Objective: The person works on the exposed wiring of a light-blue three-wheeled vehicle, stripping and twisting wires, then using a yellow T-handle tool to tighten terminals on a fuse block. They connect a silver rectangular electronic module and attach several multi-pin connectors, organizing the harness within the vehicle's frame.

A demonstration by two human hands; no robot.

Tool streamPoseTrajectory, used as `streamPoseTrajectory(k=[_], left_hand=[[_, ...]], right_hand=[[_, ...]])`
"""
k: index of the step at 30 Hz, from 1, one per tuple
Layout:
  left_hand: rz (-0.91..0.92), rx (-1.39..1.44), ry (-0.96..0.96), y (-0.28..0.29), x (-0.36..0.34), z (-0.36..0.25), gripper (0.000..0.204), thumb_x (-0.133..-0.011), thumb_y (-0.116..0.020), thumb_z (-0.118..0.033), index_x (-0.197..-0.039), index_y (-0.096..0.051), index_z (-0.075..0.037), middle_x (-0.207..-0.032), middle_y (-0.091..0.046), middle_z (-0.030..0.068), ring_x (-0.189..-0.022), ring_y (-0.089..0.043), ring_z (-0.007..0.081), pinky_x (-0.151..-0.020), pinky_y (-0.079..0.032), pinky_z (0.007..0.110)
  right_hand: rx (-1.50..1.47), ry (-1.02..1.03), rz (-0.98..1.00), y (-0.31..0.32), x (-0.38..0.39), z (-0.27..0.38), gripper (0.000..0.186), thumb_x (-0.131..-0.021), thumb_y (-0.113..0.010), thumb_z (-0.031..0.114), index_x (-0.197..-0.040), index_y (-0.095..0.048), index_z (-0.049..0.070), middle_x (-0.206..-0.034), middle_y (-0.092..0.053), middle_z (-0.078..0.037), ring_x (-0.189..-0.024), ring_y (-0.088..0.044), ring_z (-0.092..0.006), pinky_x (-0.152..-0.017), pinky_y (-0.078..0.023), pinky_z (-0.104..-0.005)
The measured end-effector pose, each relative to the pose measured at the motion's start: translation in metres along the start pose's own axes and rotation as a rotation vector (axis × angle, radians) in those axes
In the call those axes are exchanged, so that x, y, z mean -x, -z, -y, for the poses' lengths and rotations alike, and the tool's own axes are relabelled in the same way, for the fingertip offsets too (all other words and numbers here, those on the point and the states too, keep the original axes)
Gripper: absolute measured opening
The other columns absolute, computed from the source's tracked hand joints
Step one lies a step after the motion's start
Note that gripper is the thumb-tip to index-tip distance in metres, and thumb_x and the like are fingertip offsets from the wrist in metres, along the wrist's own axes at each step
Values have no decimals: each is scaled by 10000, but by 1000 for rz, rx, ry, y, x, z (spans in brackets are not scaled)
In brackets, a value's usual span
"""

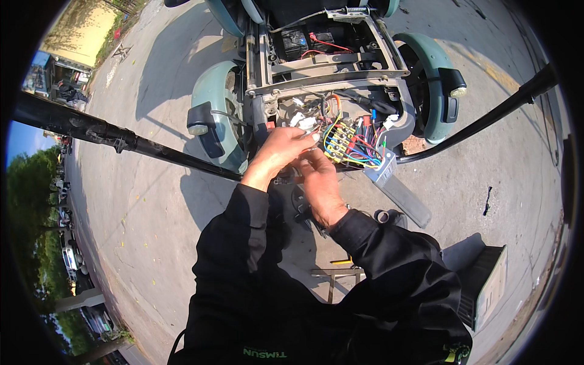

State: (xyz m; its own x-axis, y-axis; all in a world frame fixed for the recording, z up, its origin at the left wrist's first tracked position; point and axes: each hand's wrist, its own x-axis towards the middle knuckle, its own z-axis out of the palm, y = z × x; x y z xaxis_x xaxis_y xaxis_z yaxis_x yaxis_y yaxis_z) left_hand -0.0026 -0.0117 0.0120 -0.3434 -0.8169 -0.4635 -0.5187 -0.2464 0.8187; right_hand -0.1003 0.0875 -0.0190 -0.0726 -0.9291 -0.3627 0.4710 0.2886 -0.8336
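Both my hands meet at the open wiring bay of a small green-fendered vehicle. My left hand is closed in a pinch, thumb and index finger together beside white connectors. Just right of it and lower, my right hand has its fingers curled in, the tips close to the left fingertips. What lies between the fingers is too small to make out. Against the right fingers sits a yellow-and-black terminal block. Colored wires run from there to a grey finned metal box.
Black batteries with a red cable sit in the metal frame above the bay. Black bars slant across on both sides. A metal-framed stool stands below my arms, and a dark bin-like box lies at the right.
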Motion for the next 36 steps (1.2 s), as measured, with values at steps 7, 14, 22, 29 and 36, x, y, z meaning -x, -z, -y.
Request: streamPoseTrajectory(k=[7, 14, 22, 29, 36], left_hand=[[-77, 134, 53, 2, -9, 6, 384, -1021, -600, -330, -1019, -717, 36, -789, -664, 36, -656, -591, 108, -558, -455, 287], [-5, 90, 30, 6, -11, 6, 319, -1082, -525, -228, -1153, -692, 35, -897, -668, 19, -754, -609, 92, -661, -502, 267], [-484, -586, -332, -16, 8, -13, 281, -816, -742, -92, -1096, -725, -117, -1042, -727, 125, -988, -700, 377, -830, -558, 460], [-234, -365, -640, -22, -3, -19, 183, -894, -635, 13, -1064, -701, -1, -1111, -695, 157, -978, -692, 393, -845, -549, 418], [-213, -242, -534, -20, -16, -4, 186, -953, -650, -49, -1119, -718, 0, -1067, -719, 161, -954, -714, 338, -841, -543, 377]], right_hand=[[48, 160, -64, 0, -5, -18, 376, -1043, -489, 1, -1414, -518, 48, -1256, -625, -86, -1090, -646, -166, -827, -541, -295], [222, 323, -178, -3, -1, 0, 427, -1009, -573, -5, -1427, -507, -57, -1281, -661, -132, -1111, -657, -167, -916, -545, -292], [534, 352, -256, 18, -14, 52, 209, -930, -707, 52, -1086, -721, -86, -910, -779, -145, -770, -745, -171, -745, -589, -311], [913, 639, -266, 36, -23, 71, 118, -887, -677, 76, -956, -763, 33, -905, -733, -184, -838, -709, -388, -739, -552, -465], [955, 859, -207, 57, -14, 96, 262, -928, -659, 19, -1186, -701, 27, -1005, -730, -198, -905, -718, -379, -779, -565, -405]])
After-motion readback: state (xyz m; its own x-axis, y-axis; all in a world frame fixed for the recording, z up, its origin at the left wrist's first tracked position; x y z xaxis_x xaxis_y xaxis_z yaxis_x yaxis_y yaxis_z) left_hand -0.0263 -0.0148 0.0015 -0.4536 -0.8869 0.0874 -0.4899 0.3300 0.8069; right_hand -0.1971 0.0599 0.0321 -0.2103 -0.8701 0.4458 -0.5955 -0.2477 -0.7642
